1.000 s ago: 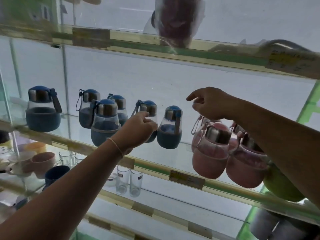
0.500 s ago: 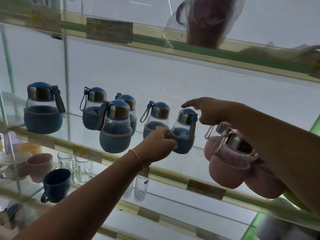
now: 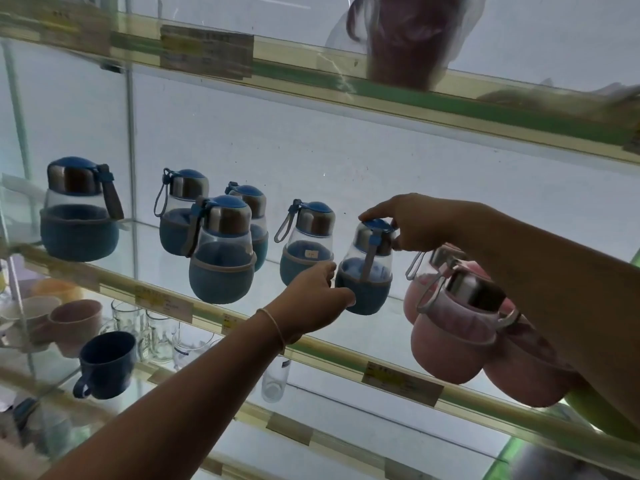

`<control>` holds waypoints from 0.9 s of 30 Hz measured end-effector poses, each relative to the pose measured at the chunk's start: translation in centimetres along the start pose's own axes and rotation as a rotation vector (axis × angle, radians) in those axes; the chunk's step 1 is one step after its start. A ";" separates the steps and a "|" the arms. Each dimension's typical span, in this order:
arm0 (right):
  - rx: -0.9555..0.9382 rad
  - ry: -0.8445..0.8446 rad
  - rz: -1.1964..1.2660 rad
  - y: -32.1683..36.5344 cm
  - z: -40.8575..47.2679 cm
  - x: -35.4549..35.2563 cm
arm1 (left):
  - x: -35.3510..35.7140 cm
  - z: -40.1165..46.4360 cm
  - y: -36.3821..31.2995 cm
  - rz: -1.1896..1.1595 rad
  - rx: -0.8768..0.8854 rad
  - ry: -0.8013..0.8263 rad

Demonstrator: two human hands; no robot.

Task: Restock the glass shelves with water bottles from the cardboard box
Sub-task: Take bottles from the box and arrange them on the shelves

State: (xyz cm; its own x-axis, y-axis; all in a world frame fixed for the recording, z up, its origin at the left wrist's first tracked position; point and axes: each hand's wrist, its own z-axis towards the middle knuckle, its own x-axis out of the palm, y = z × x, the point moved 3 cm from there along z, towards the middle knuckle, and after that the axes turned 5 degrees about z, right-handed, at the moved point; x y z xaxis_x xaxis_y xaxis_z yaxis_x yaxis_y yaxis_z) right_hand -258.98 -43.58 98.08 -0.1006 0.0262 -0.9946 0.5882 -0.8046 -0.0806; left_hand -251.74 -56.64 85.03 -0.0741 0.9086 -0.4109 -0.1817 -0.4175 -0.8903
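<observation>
**Blue bottle held at cap and base on the middle glass shelf**

A blue-sleeved water bottle [image 3: 365, 271] is seen on the middle glass shelf [image 3: 114, 282], tilted slightly, at the right end of the blue group. Its steel-and-blue cap is pinched by the curled fingers of the right hand [image 3: 412, 223], which is reached in from the right. Its blue lower sleeve is gripped from the left side by the left hand [image 3: 311, 299], thumb below and fingers wrapped toward the back; a thin band is worn on that wrist.

Just beside it to the left, another blue bottle [image 3: 306, 244] is stood upright, and further left three more blue bottles [image 3: 221, 254] are grouped together. A larger blue bottle [image 3: 79, 213] is placed well apart at the far left. To the right, pink-sleeved bottles [image 3: 453, 327] are crowded under the right forearm.

On the shelf below, a dark blue mug [image 3: 104, 365], a pink cup [image 3: 74, 323] and clear glasses [image 3: 152, 334] are displayed. On the upper shelf, a plastic-wrapped item [image 3: 405, 39] is visible.
</observation>
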 end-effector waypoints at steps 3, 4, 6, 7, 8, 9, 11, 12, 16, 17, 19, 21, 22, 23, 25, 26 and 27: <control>0.006 0.029 0.007 -0.3 -0.2 -0.1 | 0.3 -0.1 0.2 -0.007 -0.019 -0.005; 0.005 0.033 0.012 -0.3 -0.3 -0.1 | 0.3 0.0 0.3 -0.008 -0.025 -0.008; 0.010 0.035 0.023 -0.3 -0.4 -0.3 | 0.3 0.1 0.6 -0.007 -0.033 -0.013; 0.017 0.036 0.035 -0.3 -0.3 -0.3 | 0.3 0.1 0.7 -0.007 -0.042 -0.012; 0.026 0.041 0.052 -0.4 -0.2 -0.3 | 0.3 0.1 0.8 -0.014 -0.052 -0.010; 0.035 0.046 0.069 -0.4 -0.1 -0.3 | 0.3 0.1 0.9 -0.026 -0.068 -0.006; 0.053 0.049 0.089 -0.3 0.2 -0.2 | 0.1 0.1 1.1 -0.048 -0.094 -0.002; 0.059 0.042 0.082 -0.2 0.3 -0.2 | 0.0 0.1 1.1 -0.061 -0.105 -0.004; 0.077 0.015 0.031 0.3 0.8 -0.3 | -0.4 0.1 1.4 -0.117 -0.144 -0.005; 0.082 0.014 0.019 0.3 0.8 -0.3 | -0.4 0.1 1.4 -0.125 -0.150 0.003; 0.093 0.008 -0.010 0.2 1.0 -0.3 | -0.3 0.1 1.1 -0.119 -0.149 0.016; 0.110 0.001 -0.041 -0.1 1.2 -0.2 | -0.3 0.2 0.8 -0.105 -0.150 0.022; 0.118 -0.001 -0.051 -0.1 1.2 -0.1 | -0.2 0.3 0.7 -0.101 -0.152 0.022; 0.122 -0.003 -0.055 -0.2 1.3 -0.1 | -0.2 0.4 0.7 -0.095 -0.153 0.023; 0.121 -0.014 -0.054 -0.3 1.3 0.0 | -0.1 0.6 0.6 -0.090 -0.158 0.030; 0.123 -0.018 -0.055 -0.3 1.4 0.0 | -0.1 0.8 0.5 -0.092 -0.161 0.035; 0.128 -0.023 -0.060 -0.3 1.4 0.1 | 0.0 0.9 0.4 -0.096 -0.164 0.040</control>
State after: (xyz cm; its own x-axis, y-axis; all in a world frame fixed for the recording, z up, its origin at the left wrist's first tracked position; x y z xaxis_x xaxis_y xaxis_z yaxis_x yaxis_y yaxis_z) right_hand -260.28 -44.16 98.10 -0.1520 0.0640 -0.9863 0.4732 -0.8714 -0.1295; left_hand -252.68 -56.79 84.87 -0.0245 0.9448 -0.3268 -0.0231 -0.3274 -0.9446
